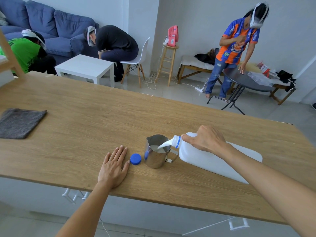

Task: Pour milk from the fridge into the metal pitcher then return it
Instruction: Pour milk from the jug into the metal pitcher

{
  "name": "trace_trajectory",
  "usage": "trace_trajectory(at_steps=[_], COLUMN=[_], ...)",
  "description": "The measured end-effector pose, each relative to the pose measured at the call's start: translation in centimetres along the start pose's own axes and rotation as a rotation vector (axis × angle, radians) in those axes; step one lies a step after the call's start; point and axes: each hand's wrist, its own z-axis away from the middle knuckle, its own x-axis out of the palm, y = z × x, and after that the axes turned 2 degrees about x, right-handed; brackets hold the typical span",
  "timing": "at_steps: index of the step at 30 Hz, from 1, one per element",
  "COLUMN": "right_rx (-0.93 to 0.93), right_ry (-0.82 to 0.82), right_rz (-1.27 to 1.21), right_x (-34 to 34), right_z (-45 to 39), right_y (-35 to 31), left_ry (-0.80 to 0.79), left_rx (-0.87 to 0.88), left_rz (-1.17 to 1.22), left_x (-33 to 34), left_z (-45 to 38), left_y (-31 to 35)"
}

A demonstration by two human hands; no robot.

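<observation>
A shiny metal pitcher (pixel 156 152) stands upright on the wooden counter (pixel 85 117), handle pointing right, with milk inside. A white plastic milk jug (pixel 205 158) is tipped to the left over it, and a white stream runs from its open neck into the pitcher. My right hand (pixel 204 139) is shut on the jug's handle near the neck. The jug's blue cap (pixel 135 159) lies on the counter just left of the pitcher. My left hand (pixel 114 166) rests flat on the counter, fingers apart, its thumb next to the cap, holding nothing.
A grey folded cloth (pixel 20 123) lies at the counter's left. Beyond the counter are a white side table (pixel 85 67), a blue sofa, a wooden stool with a pink fan, a round dark table (pixel 246 81), and three people wearing headsets.
</observation>
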Motion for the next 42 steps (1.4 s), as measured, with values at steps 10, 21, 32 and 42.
trace_trajectory(at_steps=[10,21,32,42], right_rx=[0.027,0.017,0.019,0.030], right_ry=[-0.011,-0.006,-0.015,0.001], right_rz=[-0.006,-0.018,-0.021,0.001], right_x=[-0.31,-0.49,-0.57,-0.81], right_z=[0.25,0.38,0.23,0.34], right_y=[-0.22,-0.32,-0.39,-0.70], left_ry=[-0.001,-0.006,-0.011,0.001], left_rx=[0.002,0.003,0.000,-0.005], left_rz=[0.007,0.013,0.013,0.002], left_x=[-0.04,-0.11,-0.15,-0.05], left_z=[0.02,0.06,0.05,0.00], left_y=[0.05,0.02,0.07,0.13])
